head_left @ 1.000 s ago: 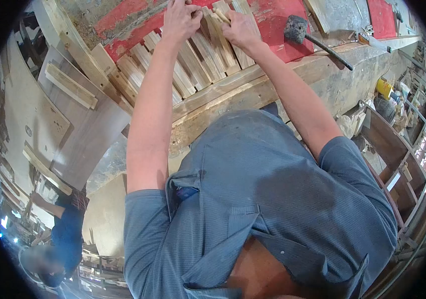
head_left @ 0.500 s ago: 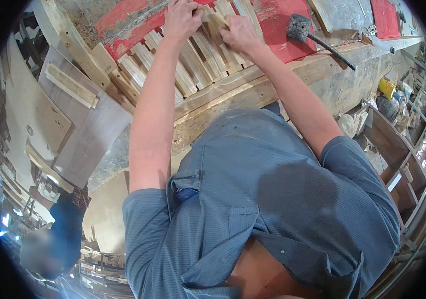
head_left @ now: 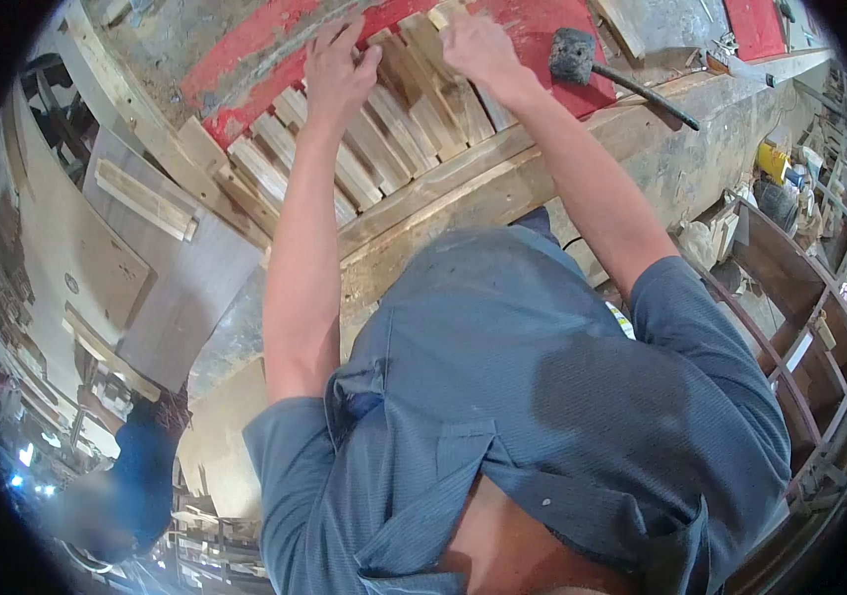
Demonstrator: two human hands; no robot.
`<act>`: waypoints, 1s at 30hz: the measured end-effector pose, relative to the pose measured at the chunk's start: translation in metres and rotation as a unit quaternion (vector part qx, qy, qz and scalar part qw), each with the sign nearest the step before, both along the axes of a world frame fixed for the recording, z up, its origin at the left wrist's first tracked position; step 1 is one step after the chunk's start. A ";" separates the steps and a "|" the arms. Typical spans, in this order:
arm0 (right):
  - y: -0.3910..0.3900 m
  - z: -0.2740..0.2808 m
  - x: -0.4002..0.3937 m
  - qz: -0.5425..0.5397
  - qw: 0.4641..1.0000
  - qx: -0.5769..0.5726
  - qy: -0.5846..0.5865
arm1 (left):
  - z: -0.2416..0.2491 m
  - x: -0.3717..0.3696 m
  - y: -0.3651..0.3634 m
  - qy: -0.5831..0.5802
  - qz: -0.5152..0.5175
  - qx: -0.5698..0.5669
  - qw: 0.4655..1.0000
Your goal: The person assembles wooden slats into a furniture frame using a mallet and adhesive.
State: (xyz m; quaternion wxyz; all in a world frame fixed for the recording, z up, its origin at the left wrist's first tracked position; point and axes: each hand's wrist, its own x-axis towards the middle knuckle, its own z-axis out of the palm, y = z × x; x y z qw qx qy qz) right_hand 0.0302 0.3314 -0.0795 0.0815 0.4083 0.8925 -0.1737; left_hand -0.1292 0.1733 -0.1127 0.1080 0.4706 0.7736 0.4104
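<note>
A row of pale wooden strips (head_left: pixel 384 144) lies side by side on the red-painted surface, against a long wooden rail (head_left: pixel 433 183). My left hand (head_left: pixel 339 79) is over the strips at the left, fingers apart and nothing visible in them. Toward the far right end of the row, my right hand (head_left: pixel 483 52) is closed on a wooden strip (head_left: pixel 443 14); its fingertips are partly hidden. A mallet with a dark, worn head (head_left: pixel 572 57) rests to the right of that hand, its black handle pointing toward the rail.
A wooden beam (head_left: pixel 136 109) runs along the left of the strips. Beyond it lie boards, one carrying a short wooden piece (head_left: pixel 146 198). Another person (head_left: pixel 141 476) is at lower left. A wooden frame (head_left: pixel 790 288) and a yellow container (head_left: pixel 771 161) stand at right.
My left hand has opened and shifted slightly left and down, off the strips' far ends. My right hand has moved a little up and right with a strip. The view has shifted slightly.
</note>
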 end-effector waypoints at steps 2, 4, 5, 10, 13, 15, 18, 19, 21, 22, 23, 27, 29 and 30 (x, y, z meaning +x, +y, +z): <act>-0.004 0.005 -0.008 0.035 0.998 -0.008 -0.043 | 0.030 0.003 -0.009 0.013 0.006 -0.035 0.999; 0.002 0.009 -0.009 0.088 0.992 -0.021 -0.093 | 0.035 0.009 -0.023 -0.023 0.034 -0.061 0.997; 0.005 0.010 -0.005 0.107 0.989 -0.025 -0.095 | 0.044 0.015 -0.027 -0.030 0.033 -0.063 0.997; 0.031 0.046 0.026 0.163 0.966 -0.156 -0.124 | 0.064 0.042 -0.076 -0.024 0.037 -0.085 0.995; 0.123 0.053 0.051 -0.090 0.984 0.035 0.147 | 0.074 0.056 -0.094 -0.051 0.077 -0.122 0.988; 0.181 0.026 0.075 -0.113 0.971 0.204 0.049 | 0.082 0.067 -0.090 -0.128 0.126 -0.109 0.978; 0.225 0.017 0.103 -0.031 0.988 0.093 -0.119 | 0.095 0.088 -0.047 -0.163 0.138 -0.071 0.974; 0.234 0.027 0.108 -0.021 0.989 0.098 -0.111 | 0.099 0.096 -0.027 -0.154 0.118 -0.055 0.979; 0.220 0.050 0.116 0.055 0.985 0.158 0.036 | 0.116 0.109 0.016 -0.143 0.077 -0.034 0.986; 0.210 0.056 0.111 0.062 0.985 0.153 0.042 | 0.126 0.113 0.038 -0.143 0.047 -0.027 0.988; 0.203 0.063 0.107 0.045 0.984 0.157 0.073 | 0.125 0.114 0.058 -0.160 0.018 -0.032 0.986; 0.181 0.083 0.095 -0.047 0.985 0.115 0.118 | 0.121 0.119 0.120 -0.335 -0.047 -0.053 0.940; 0.175 0.080 0.096 -0.092 0.977 0.008 0.193 | 0.098 0.125 0.145 -0.434 -0.010 0.006 0.901; 0.166 0.076 0.094 -0.136 0.950 -0.105 0.261 | 0.104 0.124 0.152 -0.254 -0.002 0.016 0.967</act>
